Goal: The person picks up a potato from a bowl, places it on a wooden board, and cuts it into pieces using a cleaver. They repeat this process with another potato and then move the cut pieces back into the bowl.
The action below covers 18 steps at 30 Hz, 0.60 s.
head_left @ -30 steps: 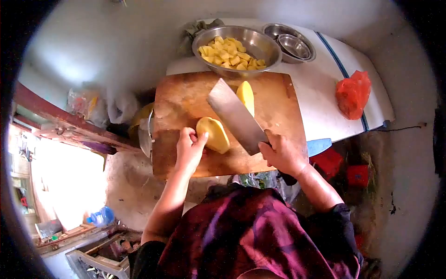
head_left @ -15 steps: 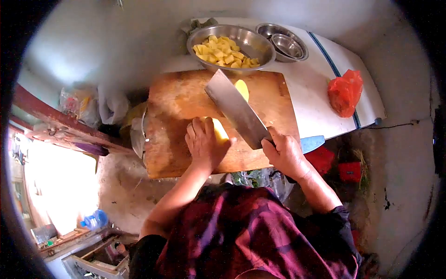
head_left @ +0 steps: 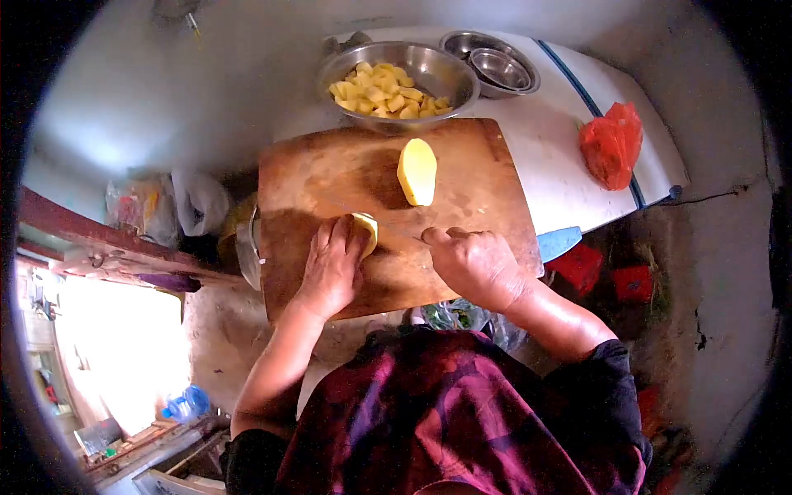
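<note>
Yellow flesh of a potato piece point(head_left: 369, 233) shows only as a narrow strip, because the left hand point(head_left: 332, 262) covers the rest; its thumb is hidden. This piece lies on the wooden board point(head_left: 301, 181), under the fingers and at their right side, and they grasp it. The visible strip runs roughly from near to far, but its full long axis I cannot tell. The right hand point(head_left: 474, 262) is clenched on the knife point(head_left: 404, 235), whose handle is hidden and whose blade appears only as a faint, thin line towards the piece. Another potato piece, the larger one point(head_left: 417, 172), lies beyond both hands, long axis pointing away from the person, its narrower end near.
</note>
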{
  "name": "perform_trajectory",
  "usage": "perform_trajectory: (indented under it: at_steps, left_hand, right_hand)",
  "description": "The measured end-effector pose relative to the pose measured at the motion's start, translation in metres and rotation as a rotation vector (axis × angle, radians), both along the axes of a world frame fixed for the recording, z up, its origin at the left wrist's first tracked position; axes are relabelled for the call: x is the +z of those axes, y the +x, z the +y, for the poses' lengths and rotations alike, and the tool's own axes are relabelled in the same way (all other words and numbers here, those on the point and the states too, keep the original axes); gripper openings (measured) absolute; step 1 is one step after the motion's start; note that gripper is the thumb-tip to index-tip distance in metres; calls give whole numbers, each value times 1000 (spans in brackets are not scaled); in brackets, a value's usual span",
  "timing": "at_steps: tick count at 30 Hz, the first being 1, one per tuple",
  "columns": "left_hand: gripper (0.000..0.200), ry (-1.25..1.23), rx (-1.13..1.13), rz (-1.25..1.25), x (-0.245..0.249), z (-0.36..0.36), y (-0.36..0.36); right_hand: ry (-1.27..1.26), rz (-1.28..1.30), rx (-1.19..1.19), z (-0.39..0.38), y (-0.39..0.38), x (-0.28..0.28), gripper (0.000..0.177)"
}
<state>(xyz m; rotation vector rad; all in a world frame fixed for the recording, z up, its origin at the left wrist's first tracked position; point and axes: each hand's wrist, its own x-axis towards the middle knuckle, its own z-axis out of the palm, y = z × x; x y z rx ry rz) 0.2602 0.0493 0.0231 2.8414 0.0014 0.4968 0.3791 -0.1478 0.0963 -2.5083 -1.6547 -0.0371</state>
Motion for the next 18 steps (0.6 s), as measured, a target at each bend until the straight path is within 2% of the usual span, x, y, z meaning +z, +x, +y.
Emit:
perform_trajectory:
  at_steps: [2,5,8,11,12,15,16,18]
  left_hand:
    - [56,34,-10,-25,-3,6,-1]
    - [54,8,-13,-32,-3,11,-1]
    - [54,2,16,88,-3,14,-3]
    - [56,-33,28,133,-4,19,-5]
    - [57,-50,26,122,-3,22,-3]
    - [56,-179,56,96,0,18,-1]
    - [54,-176,100,84,2,13,1]
    - [54,-191,125,55,-1,8,5]
  right_hand:
    - [-44,-83,67,6,4,-1,16]
    - [-142,-64,54,15,8,5,16]
    - [-40,-99,99,22,11,-4,7]
    - [14,-141,54,42,11,-34,8]
    - [76,-53,57,46,13,-43,9]
    - [1,121,-97,41,20,-47,13]
    - [131,252,-167,36,21,-47,17]
    - [114,203,-127,27,20,-34,17]
